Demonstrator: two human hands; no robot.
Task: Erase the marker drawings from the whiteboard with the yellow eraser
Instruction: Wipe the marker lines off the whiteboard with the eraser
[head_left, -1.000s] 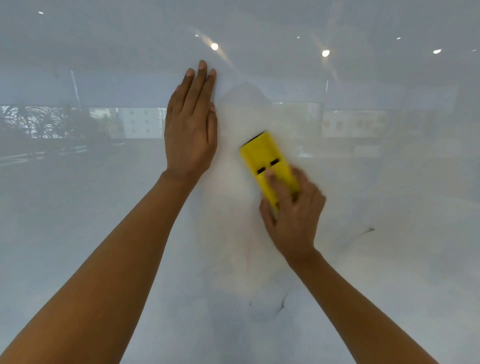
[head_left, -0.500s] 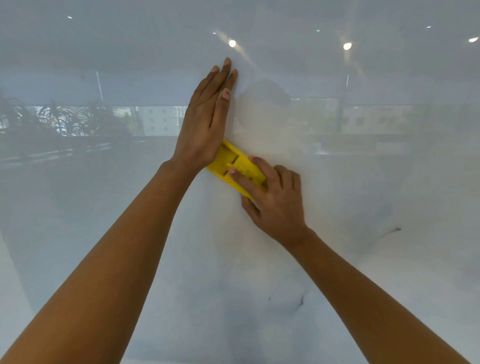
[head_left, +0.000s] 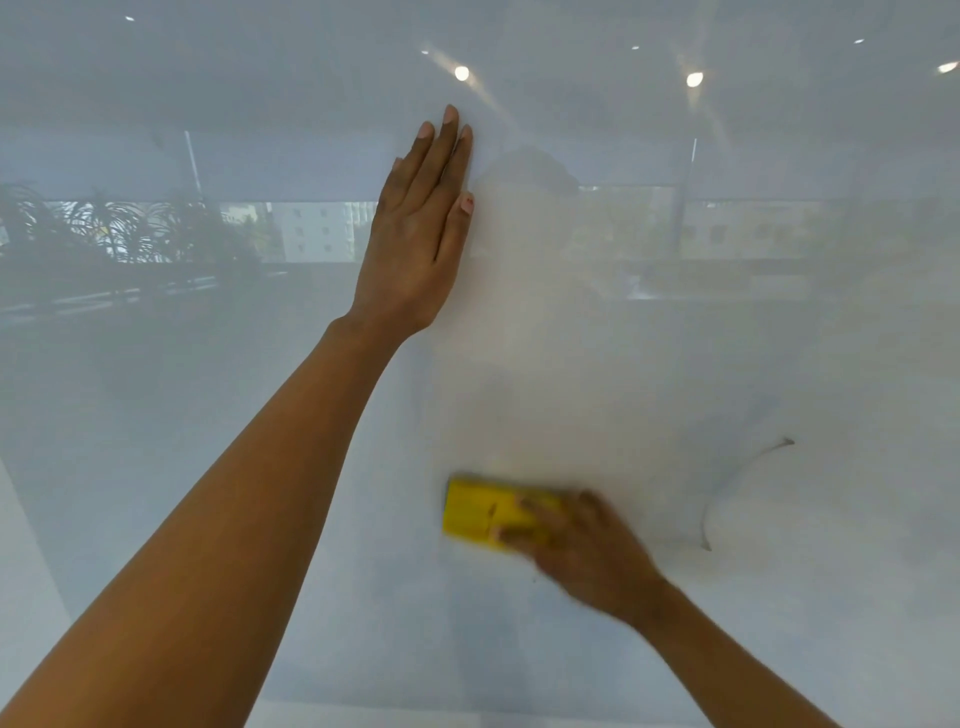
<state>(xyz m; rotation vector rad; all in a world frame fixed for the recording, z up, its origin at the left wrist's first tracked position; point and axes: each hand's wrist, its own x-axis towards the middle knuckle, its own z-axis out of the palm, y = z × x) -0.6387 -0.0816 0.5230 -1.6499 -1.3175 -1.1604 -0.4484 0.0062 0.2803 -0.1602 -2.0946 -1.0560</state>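
The yellow eraser (head_left: 485, 514) lies flat against the whiteboard (head_left: 727, 338), low and centre, my right hand (head_left: 587, 551) gripping its right end (blurred). A thin curved marker line (head_left: 727, 488) remains to its right. My left hand (head_left: 421, 228) presses flat above, fingers straight together.

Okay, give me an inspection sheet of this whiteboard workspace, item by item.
Surface: whiteboard, glossy, mostly wiped, faint smears.
Job's things: yellow eraser flat on the board, motion-blurred; curved marker line to its right, not yet erased.
Clutter: nothing seen.
Hands: left hand flat on the board, fingers straight; right hand holds the eraser.
Cables: nothing seen.
Surroundings: only reflections: ceiling lights, plants, a building.
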